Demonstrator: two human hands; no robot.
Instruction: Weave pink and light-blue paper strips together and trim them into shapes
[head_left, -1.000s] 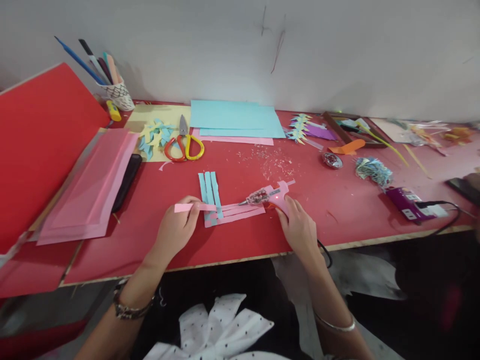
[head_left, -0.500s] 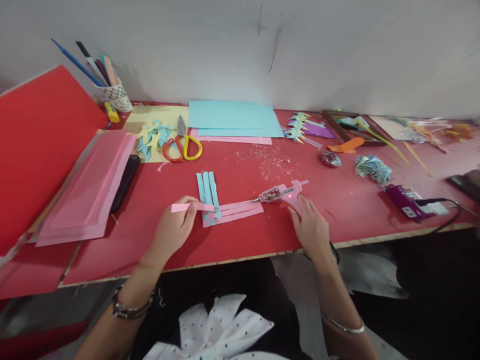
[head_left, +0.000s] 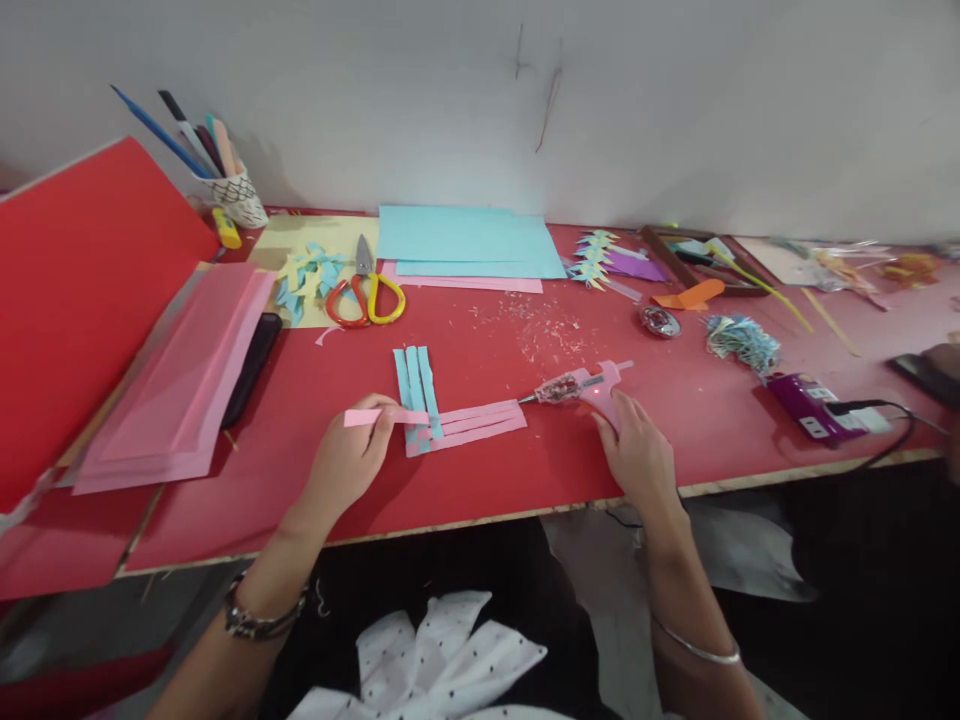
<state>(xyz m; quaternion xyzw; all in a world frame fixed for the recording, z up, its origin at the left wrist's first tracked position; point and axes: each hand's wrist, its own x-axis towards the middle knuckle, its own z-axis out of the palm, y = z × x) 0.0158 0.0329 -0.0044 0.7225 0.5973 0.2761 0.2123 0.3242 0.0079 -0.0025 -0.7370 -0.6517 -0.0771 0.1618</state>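
Observation:
Between the thumb and fingers of my left hand (head_left: 356, 445) is a pink paper strip (head_left: 362, 417), its right end lying over the weave. Blue paper strips (head_left: 414, 375) run away from me and cross pink paper strips (head_left: 484, 420) that reach right; a small checkered patch shows where they interlace. My right hand (head_left: 637, 445) is wrapped round the handle of a pink glue gun (head_left: 592, 385). The gun's metal nozzle points left, close to the far right ends of the pink strips; whether it touches them I cannot tell.
Scissors (head_left: 366, 290) lie beyond the weave beside paper scraps (head_left: 311, 275). Blue sheets (head_left: 465, 240) rest by the wall. Pink sheets (head_left: 172, 390) partly cover a black object (head_left: 253, 370) at left. A purple power socket box (head_left: 806, 408) and another person's hand (head_left: 946, 358) are at right.
My right hand has drawn the glue gun a little to the right, away from the pink strips. My left hand and its strip have hardly moved.

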